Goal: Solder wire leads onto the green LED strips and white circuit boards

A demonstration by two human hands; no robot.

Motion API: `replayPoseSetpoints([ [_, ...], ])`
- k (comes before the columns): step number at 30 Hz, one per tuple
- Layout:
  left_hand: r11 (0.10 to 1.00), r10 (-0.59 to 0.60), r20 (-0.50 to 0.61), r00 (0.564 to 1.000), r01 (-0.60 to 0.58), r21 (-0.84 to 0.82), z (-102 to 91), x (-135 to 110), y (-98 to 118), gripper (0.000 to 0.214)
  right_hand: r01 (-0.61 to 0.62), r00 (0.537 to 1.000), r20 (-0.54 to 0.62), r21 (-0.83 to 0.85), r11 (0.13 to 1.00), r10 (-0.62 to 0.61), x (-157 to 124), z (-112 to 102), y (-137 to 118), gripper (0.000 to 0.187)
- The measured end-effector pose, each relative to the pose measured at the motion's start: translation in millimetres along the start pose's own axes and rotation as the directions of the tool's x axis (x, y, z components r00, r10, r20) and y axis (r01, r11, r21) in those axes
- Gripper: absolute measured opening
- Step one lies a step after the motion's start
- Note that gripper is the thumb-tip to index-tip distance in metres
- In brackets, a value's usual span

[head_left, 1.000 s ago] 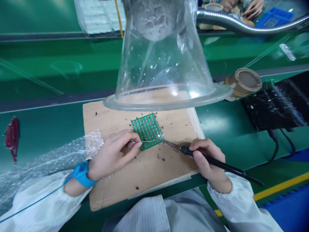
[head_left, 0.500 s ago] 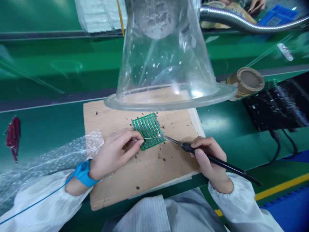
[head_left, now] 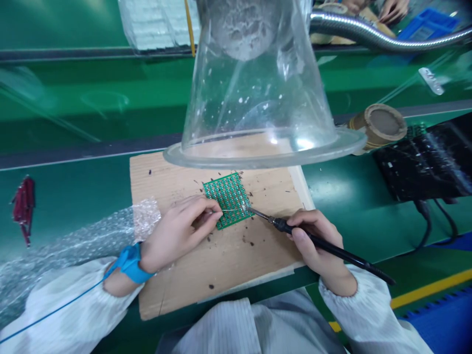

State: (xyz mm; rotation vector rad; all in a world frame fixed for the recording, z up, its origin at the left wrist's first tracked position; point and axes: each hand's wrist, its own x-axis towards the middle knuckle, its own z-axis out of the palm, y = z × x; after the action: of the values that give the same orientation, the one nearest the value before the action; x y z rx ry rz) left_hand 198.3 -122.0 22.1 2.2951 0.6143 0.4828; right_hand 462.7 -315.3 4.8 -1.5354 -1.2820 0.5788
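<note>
- Left hand [head_left: 180, 236] is curled nearly shut, its thumb and fingers pinching a thin silver solder wire [head_left: 232, 210] that runs right, low over the board.
- Right hand [head_left: 317, 241] is closed in a pen grip around a black-handled soldering iron [head_left: 332, 250]; we see its metal tip meet the wire's end at the board's right edge.
- Between the hands, a green circuit board [head_left: 228, 200] lies flat on a scorch-flecked cardboard sheet [head_left: 265, 260], its pads in a tight grid.
- We judge that a joint is being soldered; the next move calls for steady contact and a little more wire.
- Against the earlier view, we find the left fingertips [head_left: 217, 212] closer to the board, and the iron tip further onto it.
- A blue wrist strap [head_left: 129, 264] circles the left wrist, and bubble wrap [head_left: 73, 246] lies along that forearm.
- Above the board hangs a clear plastic fume hood [head_left: 265, 156], its wide rim flared and spattered, fed by a silver flexible duct [head_left: 368, 32].
- Right of it sit a brown paper roll [head_left: 379, 125] and a dark mat [head_left: 416, 167] with black cables.
- Left, a red scrap [head_left: 24, 206] lies on the green bench [head_left: 73, 167].
- Farthest off, a co-worker's hand [head_left: 394, 10] works near a blue tray [head_left: 427, 22].
</note>
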Motion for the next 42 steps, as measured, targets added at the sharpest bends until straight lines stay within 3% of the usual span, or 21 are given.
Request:
replayPoseSetpoints([
  [7, 1.000, 0.002, 0.011, 1.000, -0.002, 0.006, -0.3, 0, 1, 0.003, -0.017, 1.000, 0.004, 0.028, 0.999, 0.017, -2, 0, 3, 0.008],
  [13, 1.000, -0.001, -0.006, 1.000, 0.001, 0.006, -19.3, 8, 6, 0.008, -0.041, 0.994, -0.098, 0.151, 0.988, 0.056, 14, 0, -8, 0.009],
  [17, 0.999, 0.041, 0.045, 0.998, -0.040, -0.028, -29.2, 31, -8, 0.017, -0.025, 0.982, -0.177, 0.208, 0.978, 0.063, 28, 8, -9, 0.012],
  [21, 0.995, 0.051, 0.059, 0.997, -0.045, -0.088, -24.8, 43, -30, 0.021, -0.030, 0.968, -0.232, 0.276, 0.961, 0.097, 29, 15, 3, 0.012],
  [27, 0.985, 0.068, 0.095, 0.993, -0.052, -0.163, -20.1, 36, -39, 0.020, -0.037, 0.990, -0.130, 0.173, 0.984, 0.060, 25, 12, 3, 0.009],
  [33, 0.992, 0.120, 0.126, 0.985, -0.114, -0.050, -22.0, 40, -36, 0.021, -0.027, 0.990, -0.130, 0.155, 0.988, 0.047, 20, 9, 5, 0.007],
  [42, 0.996, 0.081, 0.177, 0.981, -0.086, 0.022, -23.0, 42, -33, 0.028, -0.016, 0.997, -0.080, 0.091, 0.996, 0.023, 22, 8, 2, 0.006],
])
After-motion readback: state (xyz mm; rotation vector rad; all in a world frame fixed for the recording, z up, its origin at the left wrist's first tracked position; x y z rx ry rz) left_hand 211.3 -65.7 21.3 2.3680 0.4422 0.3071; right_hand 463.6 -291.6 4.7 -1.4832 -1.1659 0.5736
